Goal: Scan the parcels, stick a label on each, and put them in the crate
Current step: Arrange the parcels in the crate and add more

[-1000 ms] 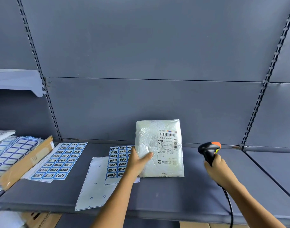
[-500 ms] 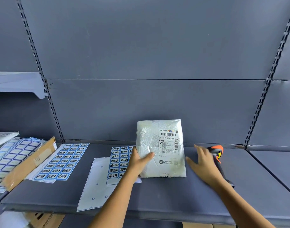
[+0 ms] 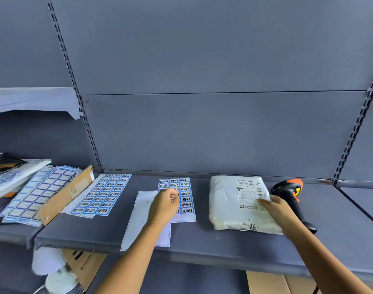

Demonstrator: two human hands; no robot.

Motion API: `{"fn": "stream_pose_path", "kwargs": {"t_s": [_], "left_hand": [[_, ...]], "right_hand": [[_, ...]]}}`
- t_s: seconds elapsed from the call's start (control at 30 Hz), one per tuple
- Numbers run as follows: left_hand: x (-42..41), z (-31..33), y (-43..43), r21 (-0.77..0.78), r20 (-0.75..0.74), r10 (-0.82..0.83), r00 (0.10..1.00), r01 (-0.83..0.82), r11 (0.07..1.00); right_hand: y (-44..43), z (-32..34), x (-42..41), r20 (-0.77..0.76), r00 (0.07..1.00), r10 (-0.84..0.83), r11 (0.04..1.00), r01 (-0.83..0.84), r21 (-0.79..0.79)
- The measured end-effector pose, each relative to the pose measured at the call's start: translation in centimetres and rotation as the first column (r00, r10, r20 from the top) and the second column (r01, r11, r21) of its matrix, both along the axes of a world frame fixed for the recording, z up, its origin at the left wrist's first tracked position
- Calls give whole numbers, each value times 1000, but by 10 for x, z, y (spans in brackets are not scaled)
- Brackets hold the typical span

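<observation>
From the head view we see the parcel [image 3: 234,204], a white padded bag, lying flat on the grey shelf [image 3: 202,240], right of the middle, with its printed shipping slip facing up. Our right hand [image 3: 276,209] rests on the parcel's right edge. Its grip is slack, with the fingers laid fairly straight over the slip and closed round nothing. The black and orange scanner [image 3: 287,192] lies on the shelf just beside the parcel, toward the right end and partly behind our wrist.

Our left hand [image 3: 164,203] is over the label sheet [image 3: 186,196] near the shelf's middle. Its fingers are curled with the tips down on the blue labels, and we cannot tell whether the grip has a label pinched. A blank backing sheet [image 3: 139,221] lies under that hand and hangs over the front edge. A second label sheet [image 3: 109,194] lies toward the left end.
</observation>
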State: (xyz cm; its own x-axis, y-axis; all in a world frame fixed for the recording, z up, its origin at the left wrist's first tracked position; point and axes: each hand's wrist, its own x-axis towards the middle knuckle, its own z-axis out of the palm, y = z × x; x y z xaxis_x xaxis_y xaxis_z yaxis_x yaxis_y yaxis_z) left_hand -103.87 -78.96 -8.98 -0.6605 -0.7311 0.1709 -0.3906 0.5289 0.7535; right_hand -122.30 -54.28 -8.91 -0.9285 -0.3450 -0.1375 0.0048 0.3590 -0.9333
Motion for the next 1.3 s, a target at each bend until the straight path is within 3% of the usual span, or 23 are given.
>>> {"fn": "stream_pose_path", "kwargs": {"t_s": [0.07, 0.13, 0.2, 0.23, 0.3, 0.37, 0.47, 0.57, 0.87, 1.07, 1.17, 1.3], "left_hand": [[18, -9, -12, -83, 31, 14, 999, -11, 996], [31, -14, -16, -162, 113, 0, 994, 18, 987], [39, -18, -15, -199, 150, -59, 987, 89, 976], [40, -19, -12, -196, 144, -99, 985, 126, 972], [37, -22, -7, -228, 145, -153, 977, 184, 956], [29, -24, 0, -317, 204, -177, 963, 236, 919], [19, -22, 12, -388, 267, -212, 940, 306, 869], [19, -28, 18, -364, 296, -203, 933, 307, 879], [20, -40, 16, -377, 117, -190, 975, 220, 900], [23, -39, 14, -282, 47, -186, 981, 192, 940], [25, -39, 15, -247, -4, -185, 983, 179, 953], [26, -37, 16, -168, -106, -166, 980, 147, 975]], "right_hand": [[-2, 4, 5, -170, 985, 9, 967, 35, 251], [-10, 7, 16, -412, 910, 56, 876, 154, 458], [-28, 11, 33, -638, 764, 96, 895, 214, 390], [-40, 13, 45, -676, 728, 115, 933, 155, 325], [-67, 24, 76, -568, 800, 193, 974, -86, 210], [-96, 24, 102, -417, 843, 341, 940, -296, 171], [-124, 9, 124, -194, 879, 435, 897, -406, 173], [-131, 4, 129, -84, 910, 405, 907, -389, 163], [-134, -2, 126, -78, 945, 318, 943, -306, 133], [-140, -5, 112, 89, 958, 271, 955, -279, 95], [-137, -8, 111, 174, 962, 209, 978, -204, -49], [-135, -13, 118, 181, 967, 178, 959, -130, -252]]}}
